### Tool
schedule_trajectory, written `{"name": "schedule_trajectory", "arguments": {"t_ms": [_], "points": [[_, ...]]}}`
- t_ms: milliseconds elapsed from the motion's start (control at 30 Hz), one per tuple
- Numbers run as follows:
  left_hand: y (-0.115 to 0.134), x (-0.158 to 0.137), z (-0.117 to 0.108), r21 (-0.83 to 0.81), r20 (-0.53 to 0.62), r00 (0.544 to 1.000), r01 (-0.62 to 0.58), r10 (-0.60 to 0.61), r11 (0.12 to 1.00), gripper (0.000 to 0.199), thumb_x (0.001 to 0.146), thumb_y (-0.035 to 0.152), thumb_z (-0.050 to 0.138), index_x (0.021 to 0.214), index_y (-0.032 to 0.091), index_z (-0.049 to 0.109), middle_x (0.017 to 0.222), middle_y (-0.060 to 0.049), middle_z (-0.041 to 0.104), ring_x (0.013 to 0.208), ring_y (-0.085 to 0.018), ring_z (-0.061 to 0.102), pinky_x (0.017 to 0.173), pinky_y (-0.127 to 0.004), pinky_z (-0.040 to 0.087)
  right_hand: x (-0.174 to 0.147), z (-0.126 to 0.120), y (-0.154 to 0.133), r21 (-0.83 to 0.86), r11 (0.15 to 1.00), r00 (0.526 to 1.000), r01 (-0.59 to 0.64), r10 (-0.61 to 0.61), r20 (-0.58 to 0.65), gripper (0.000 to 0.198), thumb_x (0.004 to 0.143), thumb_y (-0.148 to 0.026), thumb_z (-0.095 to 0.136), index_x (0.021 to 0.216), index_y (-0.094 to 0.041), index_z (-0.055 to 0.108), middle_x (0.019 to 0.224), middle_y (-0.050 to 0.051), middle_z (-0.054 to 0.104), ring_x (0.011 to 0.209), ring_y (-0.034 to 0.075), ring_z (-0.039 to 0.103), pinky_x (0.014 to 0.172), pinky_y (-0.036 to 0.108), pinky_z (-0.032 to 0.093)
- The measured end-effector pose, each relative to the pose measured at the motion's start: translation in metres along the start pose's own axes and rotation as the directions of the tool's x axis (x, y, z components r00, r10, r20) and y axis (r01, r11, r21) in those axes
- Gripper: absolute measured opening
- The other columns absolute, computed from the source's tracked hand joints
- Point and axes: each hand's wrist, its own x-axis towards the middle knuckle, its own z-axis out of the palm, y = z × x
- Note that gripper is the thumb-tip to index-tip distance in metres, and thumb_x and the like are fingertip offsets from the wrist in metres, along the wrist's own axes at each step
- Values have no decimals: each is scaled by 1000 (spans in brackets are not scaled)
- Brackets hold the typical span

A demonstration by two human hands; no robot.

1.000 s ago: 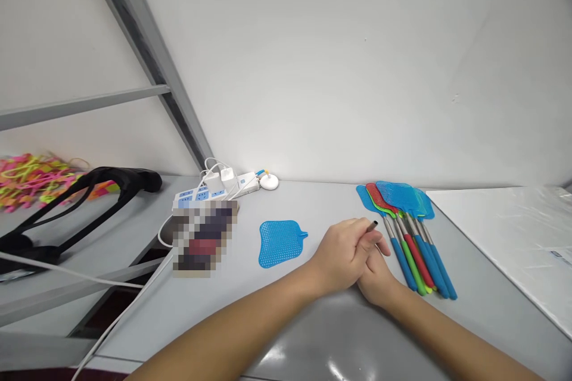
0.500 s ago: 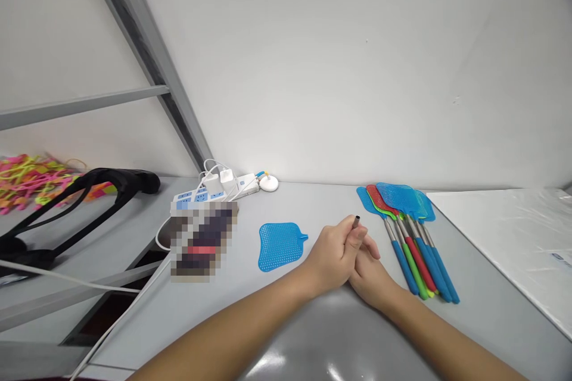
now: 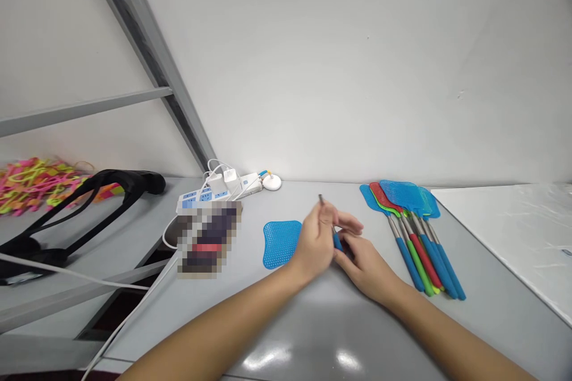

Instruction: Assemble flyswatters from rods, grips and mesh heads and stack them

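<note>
A fly swatter handle (image 3: 336, 241) with a blue grip and a thin metal rod slants up and to the left between my hands. My left hand (image 3: 313, 244) pinches it around the rod, whose dark tip sticks out above the thumb. Lower down, my right hand (image 3: 363, 263) is curled around the blue grip, most of which its fingers hide. Left of my hands, a loose blue perforated swatter head (image 3: 279, 244) lies flat on the table, its right end covered by my left hand.
Several assembled fly swatters (image 3: 417, 250) lie bunched to the right, beside a white wrapped sheet (image 3: 504, 232). A power strip (image 3: 210, 195) with plugs and a round white device (image 3: 271, 181) are at the back. At left are a pixelated item (image 3: 210, 241), a black frame (image 3: 80, 214) and shelf bars.
My hands have shifted left and drawn slightly apart, the handle tilting further left with its blue grip now showing. My left hand now covers the swatter head's stem.
</note>
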Motion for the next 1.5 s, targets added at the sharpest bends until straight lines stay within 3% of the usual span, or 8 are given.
{"name": "schedule_trajectory", "arguments": {"t_ms": [233, 400, 600, 800, 967, 1100, 1300, 1500], "points": [[9, 14, -23, -214, -346, 937, -40, -38, 976, 35, 100, 50, 31, 81, 22, 37, 100, -8, 75, 84, -23, 74, 84, -40, 49, -1, -4, -5, 37, 999, 997, -39, 36, 73, 28, 98, -39, 42, 77, -22, 49, 70, -2, 53, 64, 15, 47, 61, 28, 35], [3, 17, -39, -216, -342, 929, 70, -143, 974, 35, 95, 51, 42, 80, 21, 46, 102, -10, 74, 88, -22, 71, 82, -36, 49, -4, -8, -3, 22, 999, 1000, 23, -22, -18, 31, 98, -37, 42, 71, -21, 45, 64, -3, 44, 60, 13, 41, 58, 28, 30], [2, 19, -69, -145, -252, 924, 259, -288, 955, 34, 87, 49, 60, 82, 16, 61, 76, -3, 63, 60, -10, 55, 47, -19, 35, -9, -13, 0, -22, 996, 995, 92, -93, -41, 32, 98, -34, 43, 69, -21, 40, 64, -3, 41, 60, 13, 39, 59, 28, 29], [1, 10, -77, -149, -154, 923, 331, -352, 932, 33, 86, 50, 61, 85, 17, 58, 63, 5, 48, 49, -6, 47, 46, -17, 32, -12, -11, 6, 200, 977, 982, -80, 111, -150, 34, 99, -43, 40, 74, -22, 46, 65, -3, 43, 60, 14, 39, 58, 29, 30], [-1, -1, -65, -5, 19, 909, 416, -416, 909, 30, 81, 43, 70, 88, 14, 68, 70, -2, 63, 54, -9, 54, 50, -21, 38, -6, -14, 8, 773, 626, 883, -103, 415, -218, 34, 93, -47, 54, 71, -23, 42, 55, -7, 33, 53, 12, 32, 54, 27, 32], [-1, -12, -56, 256, 85, 924, 342, -373, 904, 20, 80, 34, 73, 93, 19, 74, 77, -3, 70, 69, -14, 60, 66, -26, 45, 1, -17, 2, 927, 358, 852, -111, 515, -96, 36, 88, -47, 60, 69, -23, 41, 49, -8, 34, 46, 10, 29, 50, 26, 36], [10, -10, -63, 761, 353, 923, -187, -155, 622, 20, 87, 39, 67, 101, 26, 71, 96, -1, 72, 102, -21, 57, 90, -34, 37, 4, -11, 2, 888, 352, 802, -297, 597, 32, 47, 86, -57, 60, 60, -21, 43, 45, -6, 39, 42, 10, 35, 47, 27, 38], [1, 6, -92, 955, 178, 976, -141, -122, 262, 30, 103, 34, 33, 111, 23, 60, 113, -4, 64, 108, -23, 49, 93, -39, 34, 9, -12, 16, 866, 437, 752, -241, 649, -119, 48, 84, -60, 59, 61, -21, 45, 47, -6, 40, 43, 9, 35, 44, 25, 36]]}}
